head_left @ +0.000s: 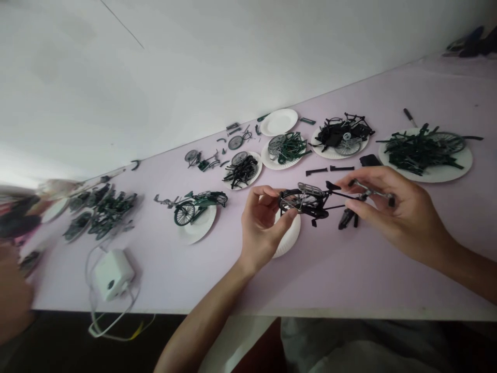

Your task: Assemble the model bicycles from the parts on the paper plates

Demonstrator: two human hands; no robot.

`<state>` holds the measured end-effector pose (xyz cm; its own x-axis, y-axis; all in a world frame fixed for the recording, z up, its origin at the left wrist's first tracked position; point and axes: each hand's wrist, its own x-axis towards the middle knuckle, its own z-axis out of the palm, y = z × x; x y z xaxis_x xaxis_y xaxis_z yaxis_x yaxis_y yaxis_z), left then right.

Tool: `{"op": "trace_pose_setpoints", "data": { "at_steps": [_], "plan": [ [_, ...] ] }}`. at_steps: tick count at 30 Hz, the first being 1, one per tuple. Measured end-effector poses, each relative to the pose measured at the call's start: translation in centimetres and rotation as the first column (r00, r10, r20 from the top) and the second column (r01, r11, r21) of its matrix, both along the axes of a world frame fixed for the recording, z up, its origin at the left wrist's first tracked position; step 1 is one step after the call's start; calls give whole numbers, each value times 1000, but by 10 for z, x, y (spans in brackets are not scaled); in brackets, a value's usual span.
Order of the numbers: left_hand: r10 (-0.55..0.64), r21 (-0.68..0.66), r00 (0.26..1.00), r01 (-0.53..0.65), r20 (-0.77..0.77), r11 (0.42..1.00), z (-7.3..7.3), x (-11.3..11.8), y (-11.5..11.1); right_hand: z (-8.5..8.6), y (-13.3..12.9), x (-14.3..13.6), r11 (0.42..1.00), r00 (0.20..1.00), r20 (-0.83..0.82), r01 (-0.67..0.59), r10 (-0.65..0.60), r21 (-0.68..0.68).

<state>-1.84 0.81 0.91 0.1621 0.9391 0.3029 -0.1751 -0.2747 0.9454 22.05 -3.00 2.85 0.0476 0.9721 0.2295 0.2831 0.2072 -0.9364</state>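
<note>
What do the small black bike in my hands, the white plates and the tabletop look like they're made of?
Small black bike: probably plastic or painted metal, I can't tell which; dark with little shine, its rack grey.
White plates: likely paper, matte, judging by the thin, fluted edges.
Tabletop: perhaps laminate or a plastic covering, pale pink-lilac, smooth, no visible grain.

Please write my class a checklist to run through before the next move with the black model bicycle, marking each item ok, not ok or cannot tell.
1. Left hand on the black model bicycle, at its rear wheel: ok.
2. Right hand at its front end: ok.
3. Saddle visible: ok.
4. Front wheel fitted: cannot tell; the right hand hides part of the front.
5. Screwdriver-like tool in hand: not ok; it lies behind the far-right plate.
</note>
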Motion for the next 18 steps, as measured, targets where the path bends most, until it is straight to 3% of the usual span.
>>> {"op": "trace_pose_setpoints", "data": {
  "at_steps": [5,8,10,13,16,18],
  "plan": [
    [105,83,994,-107,22,991,4,-1,2,0,5,2,991,985,-162,70,-51,114],
    [214,239,977,-208,-1,949,7,2,2,4,5,3,978,976,-203,115,-79,171],
    [267,418,963,-226,-41,880,13,3,1,8,3,3,970,975,-210,123,-78,209],
    [361,686,926,-194,-107,701,27,-2,-3,14,-1,4,974,981,-186,97,-59,205],
    [486,819,865,-183,-129,544,43,-12,-16,16,-9,5,993,990,-134,-21,37,120],
    [551,849,791,-79,-265,522,48,-16,-30,14,-19,3,984,968,-178,-177,179,29]
  ]
}}
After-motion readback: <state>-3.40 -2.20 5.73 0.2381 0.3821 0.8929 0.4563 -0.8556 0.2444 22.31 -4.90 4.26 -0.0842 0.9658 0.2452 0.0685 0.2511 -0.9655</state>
